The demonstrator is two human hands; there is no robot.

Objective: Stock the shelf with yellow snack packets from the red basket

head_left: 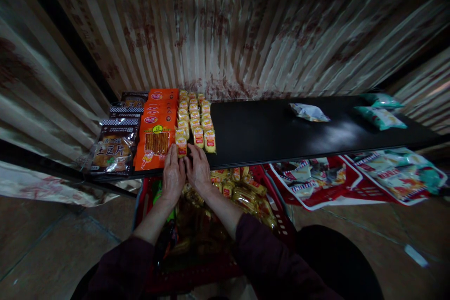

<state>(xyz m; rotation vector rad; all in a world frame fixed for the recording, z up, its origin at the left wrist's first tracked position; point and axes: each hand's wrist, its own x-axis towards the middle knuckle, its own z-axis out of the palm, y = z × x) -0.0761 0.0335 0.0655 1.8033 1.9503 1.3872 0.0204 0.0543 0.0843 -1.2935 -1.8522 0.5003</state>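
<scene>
My left hand (173,176) and my right hand (198,168) meet at the front edge of the black shelf (253,131). Between their fingertips is a small yellow snack packet (181,146) with a red and white label, pressed from both sides. It stands at the front of the left row of like yellow packets (194,115), which are lined up in several rows. Left of my hands lie orange snack bags (154,133), overlapping one another. My fingers partly cover the packet's lower end.
Dark potato-chip bags (114,147) stand at the shelf's left end. Farther right lie a white packet (309,112) and green-white packets (381,117). Below is a red basket (277,211) of yellow packets; red-white bags (316,178) of packets lie beneath the shelf. Striped sheeting (225,33) hangs behind.
</scene>
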